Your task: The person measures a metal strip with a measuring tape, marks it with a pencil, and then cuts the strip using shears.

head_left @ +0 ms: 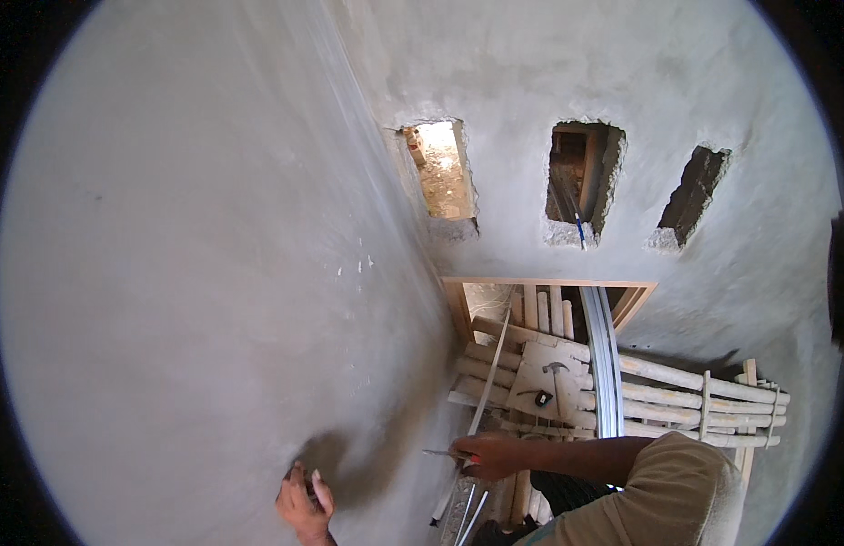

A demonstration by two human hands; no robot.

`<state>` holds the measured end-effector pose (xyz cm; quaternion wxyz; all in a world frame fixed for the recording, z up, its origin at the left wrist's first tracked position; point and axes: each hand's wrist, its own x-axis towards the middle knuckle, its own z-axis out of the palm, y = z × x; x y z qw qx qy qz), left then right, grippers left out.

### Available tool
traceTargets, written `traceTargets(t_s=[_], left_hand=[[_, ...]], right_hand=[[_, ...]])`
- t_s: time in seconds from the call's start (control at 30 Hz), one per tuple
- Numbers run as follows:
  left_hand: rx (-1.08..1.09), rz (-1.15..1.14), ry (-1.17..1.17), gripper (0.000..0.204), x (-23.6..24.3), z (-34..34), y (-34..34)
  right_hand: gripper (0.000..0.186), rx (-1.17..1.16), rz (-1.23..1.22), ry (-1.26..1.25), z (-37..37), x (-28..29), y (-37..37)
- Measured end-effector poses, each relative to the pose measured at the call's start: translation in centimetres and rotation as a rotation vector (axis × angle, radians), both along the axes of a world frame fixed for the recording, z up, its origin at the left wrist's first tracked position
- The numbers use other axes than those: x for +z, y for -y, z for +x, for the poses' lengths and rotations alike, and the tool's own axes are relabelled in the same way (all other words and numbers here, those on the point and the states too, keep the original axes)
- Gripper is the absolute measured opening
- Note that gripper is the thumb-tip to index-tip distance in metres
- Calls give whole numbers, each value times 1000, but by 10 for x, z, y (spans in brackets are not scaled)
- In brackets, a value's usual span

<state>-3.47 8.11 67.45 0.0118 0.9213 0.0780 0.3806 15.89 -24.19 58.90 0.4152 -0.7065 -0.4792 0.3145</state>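
Note:
My left hand (306,506) is up against the grey plastered wall (185,300) at the lower left, fingers curled and thumb bent toward them. Whatever lies between the fingertips is too small and dark to make out. Farther right, my right hand (497,455) is closed around a red-handled hand tool (475,459). Its slim metal end points left toward the wall; the exact kind is unclear. A short-sleeved right arm reaches across from the lower right.
Below me, a platform of round poles (663,391) carries a board (527,369) with a hammer (557,382) and a tape measure (537,398). Long metal profiles (604,364) run through a wood-framed opening (549,281). Three rough holes, including a middle one (615,173), pierce the facing wall.

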Motion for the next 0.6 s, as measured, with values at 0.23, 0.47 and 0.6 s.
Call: traceTargets(t_s=[0.23, 0.47, 0.6], left_hand=[[-100, -590, -258, 28, -18, -2, 30], [-152, -1127, -602, 33, -149, -42, 138], [-96, -1311, -385, 34, -140, -72, 152]], right_hand=[[32, -14, 203, -50, -44, 98, -23], [30, 122, 246, -73, -114, 165, -40], [29, 223, 267, -79, -150, 183, -47]])
